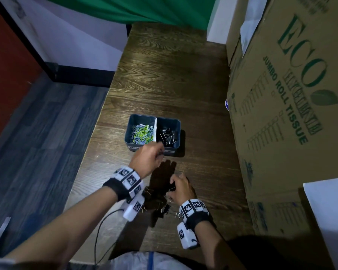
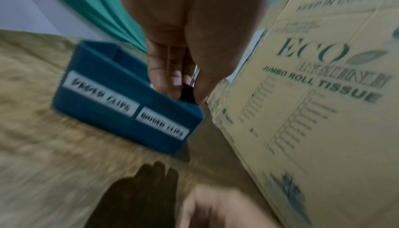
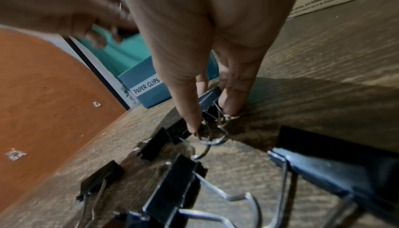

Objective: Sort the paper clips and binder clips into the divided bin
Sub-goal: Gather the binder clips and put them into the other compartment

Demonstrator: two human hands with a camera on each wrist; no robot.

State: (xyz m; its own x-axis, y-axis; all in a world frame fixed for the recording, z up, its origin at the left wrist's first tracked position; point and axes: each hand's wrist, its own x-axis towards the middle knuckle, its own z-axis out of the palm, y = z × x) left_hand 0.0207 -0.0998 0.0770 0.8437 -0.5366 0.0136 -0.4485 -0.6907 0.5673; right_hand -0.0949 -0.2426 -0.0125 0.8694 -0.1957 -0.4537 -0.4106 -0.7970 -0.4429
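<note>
A blue divided bin point(image 1: 132, 123) stands on the wooden table, with coloured paper clips point(image 1: 142, 133) in its left compartment and black binder clips point(image 1: 167, 136) in its right. My left hand point(image 1: 160, 151) hovers at the bin's front rim. In the left wrist view it point(image 2: 185, 93) pinches a small black binder clip point(image 2: 187, 95) above the bin point(image 2: 97, 112). My right hand point(image 1: 174, 183) is down on a pile of loose binder clips point(image 1: 161, 206) nearer to me. In the right wrist view its thumb and fingertips point(image 3: 228, 107) pinch one black binder clip point(image 3: 208, 97) lying on the table.
A large cardboard box point(image 1: 291, 114) printed with "ECO" walls off the table's right side, close to the bin. The table's left edge drops to a dark floor point(image 1: 37, 143). A white panel point(image 1: 328, 211) sits at the lower right. A black cable point(image 1: 100, 228) hangs from my left wrist.
</note>
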